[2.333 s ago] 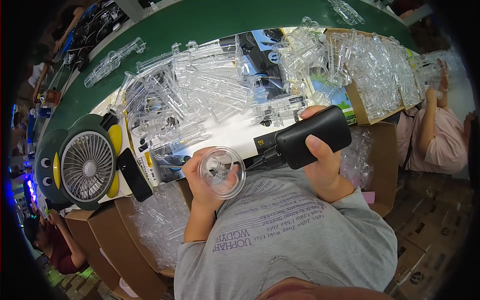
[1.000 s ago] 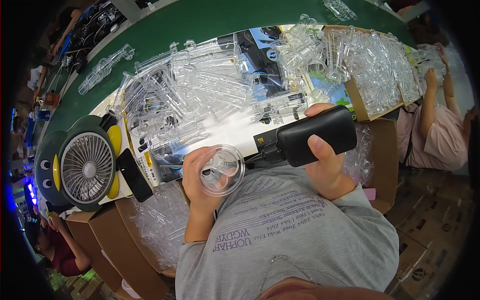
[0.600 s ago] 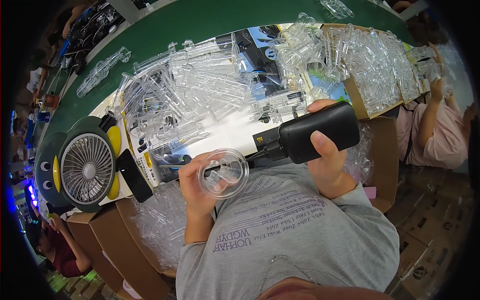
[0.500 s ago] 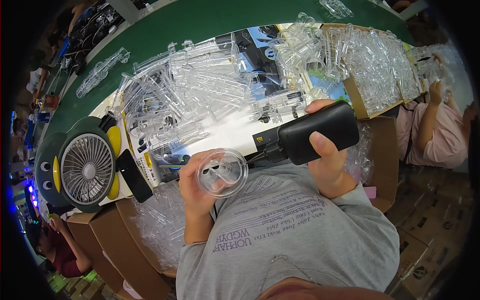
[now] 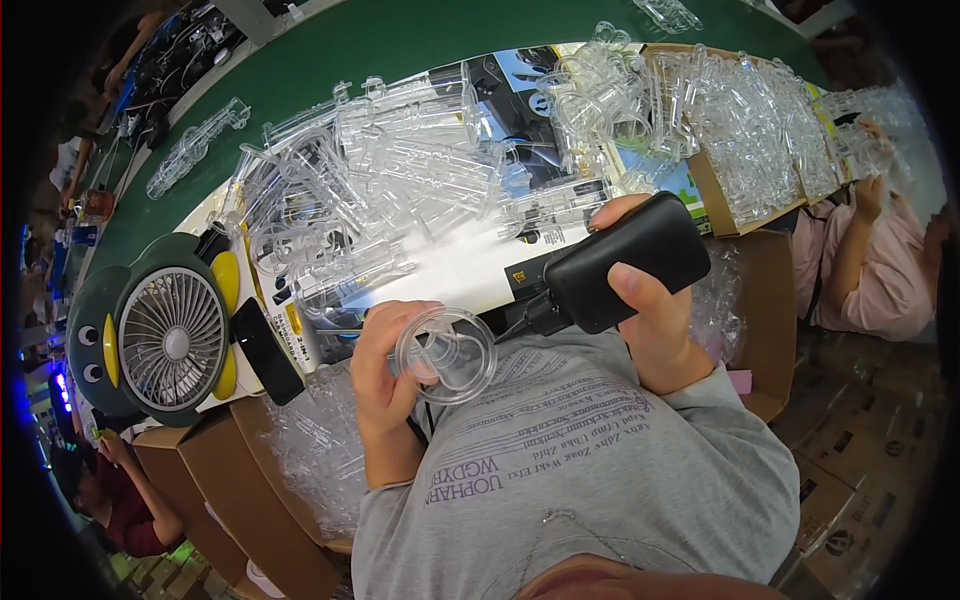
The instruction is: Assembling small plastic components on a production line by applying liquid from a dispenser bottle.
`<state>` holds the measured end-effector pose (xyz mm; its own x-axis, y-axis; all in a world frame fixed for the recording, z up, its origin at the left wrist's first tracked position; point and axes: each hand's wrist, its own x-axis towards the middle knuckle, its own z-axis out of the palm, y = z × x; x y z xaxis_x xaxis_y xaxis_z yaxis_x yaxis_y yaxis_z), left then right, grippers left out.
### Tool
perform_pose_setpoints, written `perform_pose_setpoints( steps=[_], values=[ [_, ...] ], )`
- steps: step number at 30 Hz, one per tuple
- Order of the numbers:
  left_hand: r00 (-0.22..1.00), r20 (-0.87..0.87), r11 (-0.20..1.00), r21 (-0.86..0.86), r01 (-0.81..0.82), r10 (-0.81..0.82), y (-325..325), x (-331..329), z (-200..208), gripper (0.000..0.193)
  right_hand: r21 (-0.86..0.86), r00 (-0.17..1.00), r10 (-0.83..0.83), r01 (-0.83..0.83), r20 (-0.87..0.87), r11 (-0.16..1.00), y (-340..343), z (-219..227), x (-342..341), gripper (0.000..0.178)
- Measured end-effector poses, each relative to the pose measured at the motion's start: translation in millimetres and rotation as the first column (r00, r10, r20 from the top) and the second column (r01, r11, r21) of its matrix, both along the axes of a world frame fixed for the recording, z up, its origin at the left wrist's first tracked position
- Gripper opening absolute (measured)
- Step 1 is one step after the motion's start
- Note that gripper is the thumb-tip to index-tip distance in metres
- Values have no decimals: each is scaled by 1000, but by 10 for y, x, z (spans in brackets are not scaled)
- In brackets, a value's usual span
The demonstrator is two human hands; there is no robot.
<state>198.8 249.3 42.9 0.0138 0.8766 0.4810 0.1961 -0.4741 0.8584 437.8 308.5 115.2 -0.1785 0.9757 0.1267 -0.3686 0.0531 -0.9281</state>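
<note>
My left hand (image 5: 382, 368) is closed around a clear plastic piece (image 5: 462, 372) with a wide round rim turned up. In my right hand (image 5: 655, 318) lies a black squeeze bottle (image 5: 635, 262), thumb on its near side and fingers at the far side. Its thin nozzle (image 5: 538, 316) points left and down at the rim of the clear piece; whether the tip touches cannot be made out. Beyond both hands, a heap of clear plastic parts (image 5: 415, 170) covers a sheet of printed cardboard (image 5: 440, 275).
A penguin-shaped fan (image 5: 174, 342) and a black phone (image 5: 268, 350) sit at the left. Open cartons stand left (image 5: 240, 490) and right (image 5: 765, 340), holding bagged clear parts. Another carton (image 5: 715, 195) is full of clear parts. A co-worker in pink (image 5: 880, 275) sits at the right.
The squeeze bottle has shifted slightly left, bringing its nozzle nearer the round rim. My left hand has lowered and tilted the clear piece a little.
</note>
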Motion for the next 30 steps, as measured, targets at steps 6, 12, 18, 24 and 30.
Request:
perform_pose_setpoints(
  steps=[6, 12, 18, 24, 30],
  values=[
    [990, -134, 997, 49, 58, -51, 48, -9, 54, 41, -3, 1000, -8, 8, -6, 1000, 19, -14, 2, 32],
    [983, -170, 992, 96, 82, -64, 76, 2, 80, 41, -18, 1000, -4, 4, -7, 1000, 24, -23, 1, 33],
    [985, -151, 990, 103, 99, -82, 65, 20, 93, 41, -75, 1000, 16, -18, -26, 997, 41, -28, -4, 33],
    [981, -157, 985, 107, 133, -116, 59, 29, 124, 39, -203, 991, 99, -116, -91, 972, 118, -77, 34, 32],
    [983, -158, 988, 113, 108, -89, 54, 44, 127, 38, -235, 996, 86, -86, -14, 968, 114, -54, -5, 38]
  ],
)
